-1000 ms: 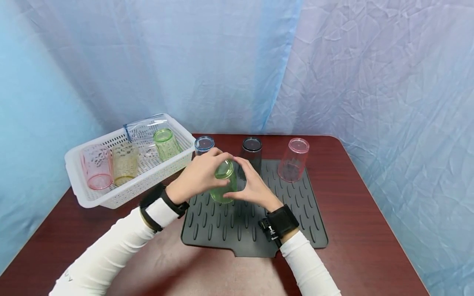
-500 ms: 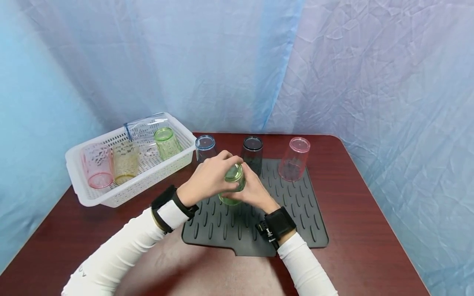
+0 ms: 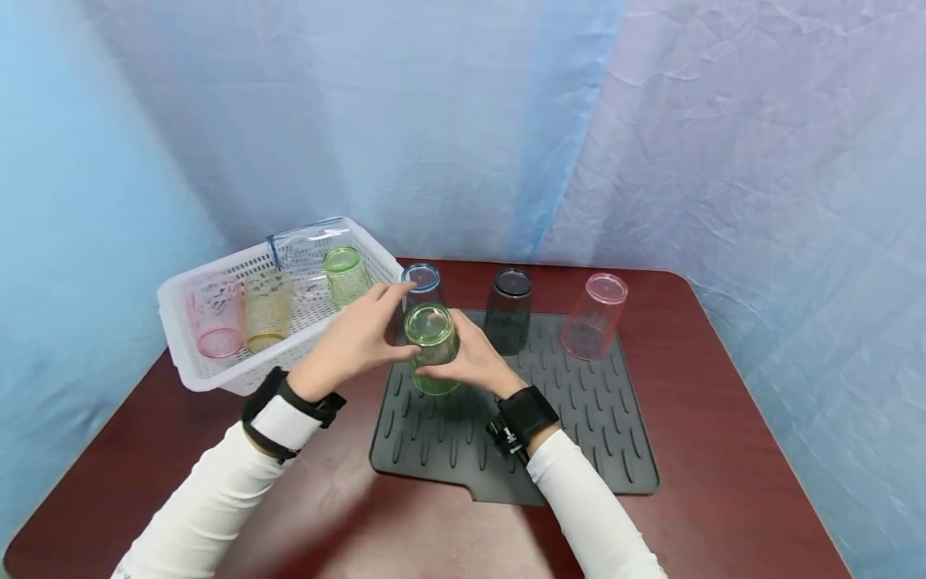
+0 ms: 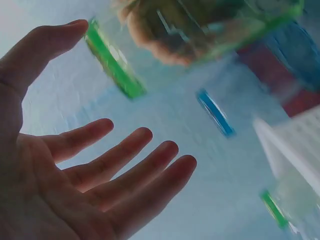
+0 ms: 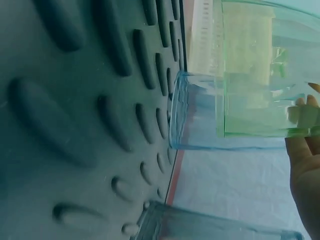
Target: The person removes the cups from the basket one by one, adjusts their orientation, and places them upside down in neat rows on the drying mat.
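Observation:
A green see-through cup (image 3: 432, 347) is upside down over the dark ribbed mat (image 3: 579, 434), just in front of an inverted blue-rimmed cup (image 3: 422, 288). My right hand (image 3: 463, 360) grips the green cup's right side with curled fingers. I cannot tell whether its rim touches the mat. My left hand (image 3: 372, 326) is beside it on the left, fingers straight and spread, holding nothing. The left wrist view shows that open palm (image 4: 100, 165) under the green cup (image 4: 210, 25). In the right wrist view the green cup (image 5: 260, 75) overlaps the blue cup (image 5: 200, 120) above the mat (image 5: 60, 100).
An inverted dark cup (image 3: 510, 310) and pink cup (image 3: 595, 314) stand at the back of the mat. A white basket (image 3: 217, 374) at the left holds several cups lying on their sides. The dark red table (image 3: 723, 482) ends at a blue backdrop.
My left hand has let go of the green cup and opened, drawing back to the left. The right hand keeps its hold, and the cup now sits more directly in front of the blue cup.

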Available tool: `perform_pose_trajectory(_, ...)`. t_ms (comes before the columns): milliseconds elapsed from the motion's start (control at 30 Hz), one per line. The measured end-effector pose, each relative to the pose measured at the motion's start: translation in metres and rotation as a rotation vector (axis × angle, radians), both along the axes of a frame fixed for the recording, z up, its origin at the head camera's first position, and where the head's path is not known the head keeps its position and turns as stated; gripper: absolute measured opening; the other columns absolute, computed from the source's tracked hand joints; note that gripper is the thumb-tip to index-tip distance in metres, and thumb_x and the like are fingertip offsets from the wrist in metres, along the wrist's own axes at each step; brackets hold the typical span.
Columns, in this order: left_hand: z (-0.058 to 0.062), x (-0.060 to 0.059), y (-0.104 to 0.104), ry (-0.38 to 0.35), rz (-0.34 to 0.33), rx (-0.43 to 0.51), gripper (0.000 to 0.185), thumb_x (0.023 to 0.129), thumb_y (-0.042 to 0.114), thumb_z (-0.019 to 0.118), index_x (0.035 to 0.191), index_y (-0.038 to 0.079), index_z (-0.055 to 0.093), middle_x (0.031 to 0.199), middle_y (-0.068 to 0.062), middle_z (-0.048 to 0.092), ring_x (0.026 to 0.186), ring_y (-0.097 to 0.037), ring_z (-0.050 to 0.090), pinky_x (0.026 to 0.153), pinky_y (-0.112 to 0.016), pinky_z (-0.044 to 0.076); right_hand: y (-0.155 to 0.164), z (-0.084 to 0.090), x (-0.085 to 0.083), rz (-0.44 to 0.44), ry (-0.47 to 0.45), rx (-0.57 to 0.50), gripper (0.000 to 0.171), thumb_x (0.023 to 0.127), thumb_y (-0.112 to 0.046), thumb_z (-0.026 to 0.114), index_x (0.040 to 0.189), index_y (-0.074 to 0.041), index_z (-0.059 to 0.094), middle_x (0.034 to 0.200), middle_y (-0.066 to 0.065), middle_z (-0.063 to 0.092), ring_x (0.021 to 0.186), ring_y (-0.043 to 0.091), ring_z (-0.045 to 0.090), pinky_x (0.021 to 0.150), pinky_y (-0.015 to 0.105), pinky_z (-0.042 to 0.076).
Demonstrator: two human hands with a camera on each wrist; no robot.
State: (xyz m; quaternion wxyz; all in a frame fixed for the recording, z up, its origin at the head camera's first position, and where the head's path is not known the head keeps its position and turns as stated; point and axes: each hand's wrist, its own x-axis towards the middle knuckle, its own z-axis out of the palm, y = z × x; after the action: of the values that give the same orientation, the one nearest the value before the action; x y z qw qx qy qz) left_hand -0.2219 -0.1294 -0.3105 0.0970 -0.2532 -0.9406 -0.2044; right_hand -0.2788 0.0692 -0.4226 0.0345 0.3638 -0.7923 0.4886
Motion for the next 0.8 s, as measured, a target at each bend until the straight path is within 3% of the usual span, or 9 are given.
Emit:
perform_pose_trajectory(167,-0.005,0.009,-0.031,-0.022,0.095,-0.001,0.072,0.076,0.023,0.082,0.135,0.0,0.049,0.125,-0.023,0.054,0.105,-0.039,0.057,0.082,-0.054,0.048,-0.012,-0.003,-0.008,0.008,-0.037,0.0,0.08,0.069,-0.018,0.088,0.135,-0.007,0.043,0.123,0.008,0.053,0.111,0.019,0.054,0.095,0.037,0.045)
perform_pose_trajectory(333,-0.012,0.021,-0.055,-0.005,0.138,0.029,0.051,0.08,0.02,0.077,0.123,-0.001,0.058,0.111,-0.02,0.06,0.097,-0.037,0.059,0.078,-0.053,0.047,-0.025,-0.007,-0.015,-0.011,-0.079,0.016,0.079,0.069,-0.019,0.088,0.133,-0.007,0.044,0.122,0.007,0.054,0.11,0.018,0.054,0.094,0.036,0.045)
perform_pose_trajectory(567,-0.024,0.034,-0.07,0.009,0.153,0.071,0.038,0.084,0.018,0.074,0.115,0.0,0.063,0.107,-0.019,0.063,0.096,-0.037,0.06,0.078,-0.052,0.047,-0.034,-0.012,-0.021,-0.033,-0.105,0.021,0.079,0.068,-0.019,0.089,0.133,-0.007,0.045,0.121,0.006,0.055,0.11,0.017,0.054,0.094,0.035,0.045)
perform_pose_trajectory(800,-0.03,0.037,-0.077,0.039,0.17,0.085,0.035,0.083,0.016,0.074,0.112,0.0,0.063,0.104,-0.017,0.064,0.093,-0.036,0.062,0.077,-0.05,0.048,-0.039,-0.015,-0.023,-0.013,-0.103,0.013,0.079,0.068,-0.019,0.089,0.133,-0.007,0.044,0.121,0.006,0.055,0.111,0.018,0.054,0.094,0.035,0.045)
